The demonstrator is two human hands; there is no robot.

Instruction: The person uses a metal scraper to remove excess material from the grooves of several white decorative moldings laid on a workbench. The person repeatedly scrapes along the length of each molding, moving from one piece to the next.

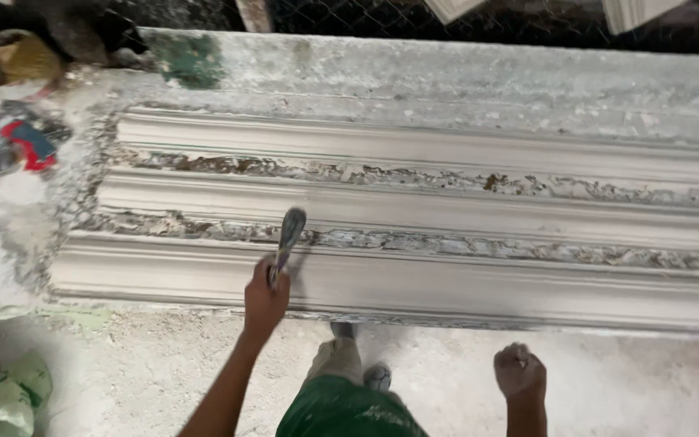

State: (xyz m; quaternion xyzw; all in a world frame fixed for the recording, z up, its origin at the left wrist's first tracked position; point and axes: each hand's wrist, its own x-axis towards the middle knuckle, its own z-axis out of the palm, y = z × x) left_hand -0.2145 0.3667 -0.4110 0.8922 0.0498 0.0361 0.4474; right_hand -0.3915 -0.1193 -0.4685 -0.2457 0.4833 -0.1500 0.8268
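Left hand: you're gripping a brush in your left hand, fingers wrapped tight around its handle, arm reaching up from the bottom edge.
Brush: it's pointing up and away from you, its grey head lying over the lower grooved band of the mould; whether the head is touching the surface, you can't tell from here.
Right hand: your right hand is hanging at your side, fingers curled into a loose fist, holding nothing, well apart from the mould's near edge.
Mould: it's a long, pale, ridged casting mould running left to right across the view, with two flaky, brown-flecked bands along its length and smooth rounded ridges between them.
Bench: the mould is lying on a rough, plaster-crusted bench that is stretching behind it.
Floor: you're standing on a dusty white floor, your feet just below the mould's front edge, green shorts showing.
Left side: a green bag is sitting at the lower left, and red and blue scraps are lying at the mould's left end.
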